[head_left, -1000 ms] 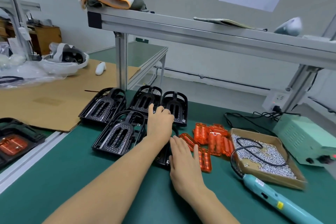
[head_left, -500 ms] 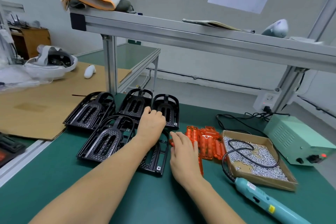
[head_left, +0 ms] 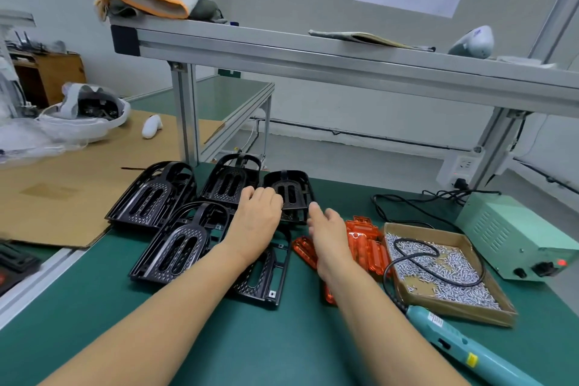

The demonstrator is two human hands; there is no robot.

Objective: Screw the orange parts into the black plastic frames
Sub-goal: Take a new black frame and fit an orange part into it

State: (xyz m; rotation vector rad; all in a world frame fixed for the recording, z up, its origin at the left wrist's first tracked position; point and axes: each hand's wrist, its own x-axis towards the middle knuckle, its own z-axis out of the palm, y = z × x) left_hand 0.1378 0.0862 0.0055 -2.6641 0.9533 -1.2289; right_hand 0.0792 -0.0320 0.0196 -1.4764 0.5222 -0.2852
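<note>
Right hand (head_left: pixel 329 236) now lifted off the orange parts (head_left: pixel 365 244), fingers loose, reaching toward twelve o'clock; left hand (head_left: pixel 255 222) curled over a black frame (head_left: pixel 289 194), grip hidden. Frame selection underway; screwing not begun.

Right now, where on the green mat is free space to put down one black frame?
Free: the near mat between the forearms, in front of the nearest frame. Crowded: the black frames, both hands, the orange parts, the screw tray.
</note>
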